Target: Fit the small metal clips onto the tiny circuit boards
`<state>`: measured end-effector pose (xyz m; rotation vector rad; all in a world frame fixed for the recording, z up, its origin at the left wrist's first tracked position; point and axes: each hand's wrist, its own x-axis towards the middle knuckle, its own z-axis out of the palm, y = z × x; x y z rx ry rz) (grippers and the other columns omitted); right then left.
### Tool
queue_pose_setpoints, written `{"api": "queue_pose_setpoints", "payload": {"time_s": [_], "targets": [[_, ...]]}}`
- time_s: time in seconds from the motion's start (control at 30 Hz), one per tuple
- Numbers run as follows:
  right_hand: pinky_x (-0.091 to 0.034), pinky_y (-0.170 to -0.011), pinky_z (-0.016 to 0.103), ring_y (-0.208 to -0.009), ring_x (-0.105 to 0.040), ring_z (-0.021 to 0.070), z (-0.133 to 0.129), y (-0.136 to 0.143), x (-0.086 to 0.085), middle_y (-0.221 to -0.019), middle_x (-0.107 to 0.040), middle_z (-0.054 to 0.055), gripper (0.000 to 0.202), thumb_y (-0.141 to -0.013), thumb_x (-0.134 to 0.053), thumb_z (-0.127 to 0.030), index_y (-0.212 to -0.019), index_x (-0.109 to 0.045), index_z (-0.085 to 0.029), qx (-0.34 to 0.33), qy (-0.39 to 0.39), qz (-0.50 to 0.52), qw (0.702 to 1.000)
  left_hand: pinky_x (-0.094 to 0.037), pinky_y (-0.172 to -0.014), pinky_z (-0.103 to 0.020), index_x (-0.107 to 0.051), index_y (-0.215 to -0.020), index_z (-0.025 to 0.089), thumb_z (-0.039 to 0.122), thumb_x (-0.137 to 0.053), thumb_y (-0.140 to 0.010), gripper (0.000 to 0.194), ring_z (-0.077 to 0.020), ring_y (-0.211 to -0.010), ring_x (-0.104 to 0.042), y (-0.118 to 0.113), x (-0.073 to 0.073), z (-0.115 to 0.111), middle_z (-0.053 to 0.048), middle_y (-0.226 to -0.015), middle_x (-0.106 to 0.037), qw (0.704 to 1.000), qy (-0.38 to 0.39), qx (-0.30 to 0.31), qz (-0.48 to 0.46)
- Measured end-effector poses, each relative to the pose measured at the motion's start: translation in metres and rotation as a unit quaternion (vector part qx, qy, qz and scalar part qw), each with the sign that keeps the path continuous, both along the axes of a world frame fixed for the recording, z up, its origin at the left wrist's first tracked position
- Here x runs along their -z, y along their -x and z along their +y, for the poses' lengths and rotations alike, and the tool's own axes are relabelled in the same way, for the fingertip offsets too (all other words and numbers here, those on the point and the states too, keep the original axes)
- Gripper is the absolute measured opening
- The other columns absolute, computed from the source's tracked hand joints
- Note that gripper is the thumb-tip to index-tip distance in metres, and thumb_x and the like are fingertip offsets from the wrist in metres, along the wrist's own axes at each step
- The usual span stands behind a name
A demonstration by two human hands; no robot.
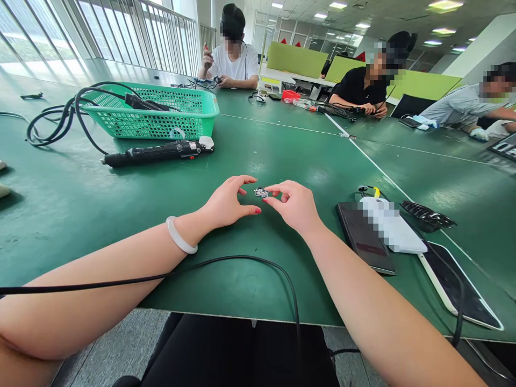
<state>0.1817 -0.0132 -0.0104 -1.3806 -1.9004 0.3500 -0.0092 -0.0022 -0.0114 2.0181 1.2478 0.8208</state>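
Near the centre of the frame, the right hand point(297, 205) pinches a small black-and-silver electronic component point(260, 192) by its edge, between thumb and forefinger. The left hand point(224, 203) is half open, thumb and fingers parted around the component's other side, with no visible grip on it. A white bangle point(180, 235) circles the left wrist, and a black cable point(253, 258) crosses the lower left of the frame, over the left forearm. Both hands are above a green tabletop point(258, 145).

At upper left, a black electric screwdriver point(157, 152) lies just in front of a green plastic basket point(210, 107). At lower right, a dark smartphone point(373, 250) lies partly under a white device point(403, 231), beside a white-edged tablet point(463, 285).

Farther off, a person in a white shirt point(237, 62) sits at top centre; another in black point(357, 86) sits at upper right, near a red tray point(290, 95).
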Motion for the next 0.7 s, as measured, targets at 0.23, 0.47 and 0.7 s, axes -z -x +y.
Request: {"api": "queue_pose_setpoints", "payload": {"time_s": [0.23, 0.47, 0.7], "targets": [[-0.038, -0.058, 0.027, -0.056, -0.043, 0.0103, 0.001, 0.003, 0.004, -0.074, -0.061, 0.0, 0.02, -0.074, -0.067, -0.032, -0.091, -0.073, -0.023, 0.012, -0.002, 0.029, 1.0, -0.051, -0.086, -0.037, -0.046, -0.128, 0.019, 0.034, -0.072, -0.068, 0.067, -0.0233, -0.109, -0.056, -0.004, 0.0, -0.002, -0.014, -0.136, -0.043, 0.99, 0.089, 0.039, -0.106], [-0.039, -0.061, 0.025, -0.064, -0.052, 0.0121, -0.005, 0.029, 0.004, -0.076, -0.061, 0.0, 0.01, -0.077, -0.062, -0.029, -0.08, -0.068, -0.021, 0.017, -0.052, -0.005, 0.998, -0.051, -0.088, -0.028, -0.054, -0.108, 0.016, 0.027, -0.048, -0.09, 0.022, -0.0101, -0.09, -0.063, -0.017, -0.006, -0.014, -0.007, -0.104, -0.066, 0.906, 0.261, 0.011, -0.333], [-0.04, -0.06, 0.025, -0.063, -0.051, 0.0112, -0.01, 0.025, 0.0, -0.082, -0.062, 0.001, 0.024, -0.079, -0.063, -0.039, -0.097, -0.067, -0.023, -0.021, -0.019, -0.045, 0.999, -0.054, -0.08, -0.032, -0.058, -0.092, 0.015, 0.022, -0.057, -0.082, 0.012, -0.0136, -0.077, -0.067, 0.004, -0.03, 0.001, -0.008, -0.086, -0.07, 0.932, 0.257, -0.032, -0.254]]}}
